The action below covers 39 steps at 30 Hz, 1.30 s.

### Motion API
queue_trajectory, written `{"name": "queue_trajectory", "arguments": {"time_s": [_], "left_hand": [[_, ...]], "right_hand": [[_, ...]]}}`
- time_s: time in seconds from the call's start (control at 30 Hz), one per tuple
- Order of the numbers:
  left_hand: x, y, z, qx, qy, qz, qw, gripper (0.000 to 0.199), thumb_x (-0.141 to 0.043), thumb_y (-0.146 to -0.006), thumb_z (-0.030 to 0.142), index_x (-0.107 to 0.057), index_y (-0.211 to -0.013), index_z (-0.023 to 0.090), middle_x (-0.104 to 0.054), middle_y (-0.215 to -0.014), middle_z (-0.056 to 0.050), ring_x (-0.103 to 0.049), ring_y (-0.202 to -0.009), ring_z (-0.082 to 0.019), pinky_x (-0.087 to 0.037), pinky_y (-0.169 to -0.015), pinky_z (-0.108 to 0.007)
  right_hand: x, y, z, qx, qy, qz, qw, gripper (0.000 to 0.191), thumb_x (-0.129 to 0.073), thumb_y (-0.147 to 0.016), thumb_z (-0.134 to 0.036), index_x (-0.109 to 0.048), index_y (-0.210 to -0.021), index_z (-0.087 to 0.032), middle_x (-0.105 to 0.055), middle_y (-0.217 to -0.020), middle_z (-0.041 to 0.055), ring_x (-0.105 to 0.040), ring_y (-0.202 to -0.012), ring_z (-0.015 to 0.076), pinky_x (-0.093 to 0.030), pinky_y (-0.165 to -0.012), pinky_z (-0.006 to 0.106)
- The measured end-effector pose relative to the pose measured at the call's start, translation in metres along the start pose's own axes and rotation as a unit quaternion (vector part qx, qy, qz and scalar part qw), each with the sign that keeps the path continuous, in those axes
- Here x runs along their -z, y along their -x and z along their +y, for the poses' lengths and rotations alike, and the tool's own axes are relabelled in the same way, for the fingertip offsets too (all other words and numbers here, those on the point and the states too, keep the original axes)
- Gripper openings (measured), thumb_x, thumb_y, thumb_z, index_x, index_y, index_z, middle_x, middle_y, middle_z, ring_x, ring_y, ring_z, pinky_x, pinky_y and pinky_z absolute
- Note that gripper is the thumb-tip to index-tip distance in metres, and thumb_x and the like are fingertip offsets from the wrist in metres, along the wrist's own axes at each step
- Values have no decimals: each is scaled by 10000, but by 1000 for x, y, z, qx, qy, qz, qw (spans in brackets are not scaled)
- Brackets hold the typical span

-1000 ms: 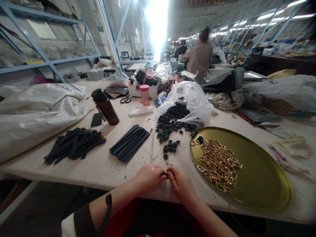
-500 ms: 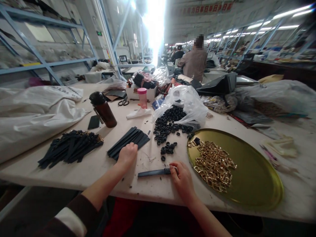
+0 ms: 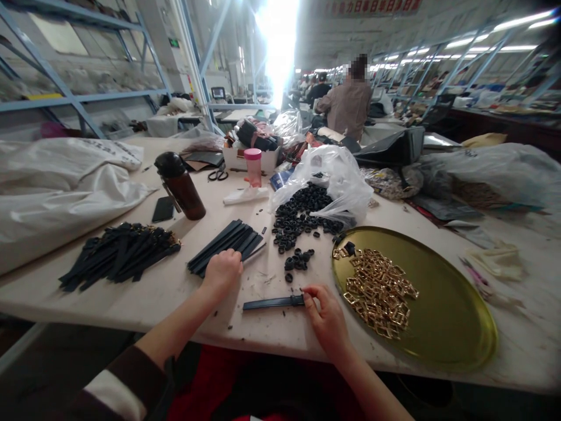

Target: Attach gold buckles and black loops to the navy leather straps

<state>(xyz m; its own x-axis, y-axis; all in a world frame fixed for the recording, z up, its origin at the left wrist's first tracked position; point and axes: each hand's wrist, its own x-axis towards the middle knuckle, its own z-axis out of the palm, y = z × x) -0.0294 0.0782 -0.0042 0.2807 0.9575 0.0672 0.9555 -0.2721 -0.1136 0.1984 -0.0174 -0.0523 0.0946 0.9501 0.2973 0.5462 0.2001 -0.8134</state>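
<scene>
My left hand (image 3: 222, 272) lies on a stack of flat black straps (image 3: 225, 247), its fingers curled over them, and one strap end sticks out at the right. My right hand (image 3: 326, 317) pinches the end of a single black strap (image 3: 272, 303) lying flat on the pale table (image 3: 144, 298). Just beyond that hand is a brass tray (image 3: 442, 316) heaped with gold rectangular buckles (image 3: 379, 292). Small black rubber rings (image 3: 298, 219) spill from a clear plastic bag (image 3: 337, 175) above the tray's left rim.
A bundle of black straps with buckles (image 3: 120, 254) lies on the left, by a large white sack (image 3: 56, 187). A brown flask (image 3: 179, 187), phone (image 3: 163, 209), scissors (image 3: 218, 174) and pink cup (image 3: 253, 166) stand farther back. A co-worker's back (image 3: 346, 108) shows beyond.
A second ago both hands were together near the table's front edge around a small black piece. Now they are apart, the left on the strap stack and the right at a strap's end.
</scene>
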Motion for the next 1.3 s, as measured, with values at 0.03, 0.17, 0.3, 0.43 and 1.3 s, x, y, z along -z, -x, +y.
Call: {"name": "queue_trajectory", "arguments": {"time_s": [0.03,0.17,0.3,0.43,1.3], "left_hand": [[5,5,2,-15,4,2,1000,177,-416,-835,203,-579,-835,136,-577,-834,-96,-551,-821,-220,-404,-717,-309],[22,36,14,-150,43,13,988,188,-397,-859,204,-584,-848,188,-584,-849,-50,-528,-831,-190,-378,-775,-300],[25,60,22,-218,136,58,965,183,-419,-853,190,-591,-915,203,-605,-874,-53,-528,-827,-191,-371,-775,-316],[27,59,33,12,387,62,920,208,-448,-841,342,-568,-847,172,-599,-764,-42,-549,-728,-175,-417,-698,-303],[20,64,61,157,743,-233,607,207,-430,-726,221,-500,-898,129,-582,-691,1,-526,-522,-81,-392,-494,-187]], "right_hand": [[1,-1,-1,-19,-16,1,1000,182,-438,-846,-322,-555,-861,-183,-595,-830,66,-550,-793,199,-434,-723,326],[5,-11,-12,-124,-188,-46,973,378,-384,-847,-463,-479,-1059,-164,-571,-679,10,-525,-571,142,-415,-520,255],[6,-19,-36,-211,-314,-144,914,353,-501,-765,-497,-529,-862,-159,-466,-522,-61,-397,-433,79,-303,-417,197],[-4,-6,-56,-241,-394,-173,870,301,-617,-684,-405,-478,-832,-183,-491,-578,-65,-430,-489,73,-330,-462,185],[-7,-53,-16,-75,-18,-129,989,121,-491,-774,-264,-518,-866,-191,-578,-693,-2,-548,-571,135,-427,-519,244]]}}
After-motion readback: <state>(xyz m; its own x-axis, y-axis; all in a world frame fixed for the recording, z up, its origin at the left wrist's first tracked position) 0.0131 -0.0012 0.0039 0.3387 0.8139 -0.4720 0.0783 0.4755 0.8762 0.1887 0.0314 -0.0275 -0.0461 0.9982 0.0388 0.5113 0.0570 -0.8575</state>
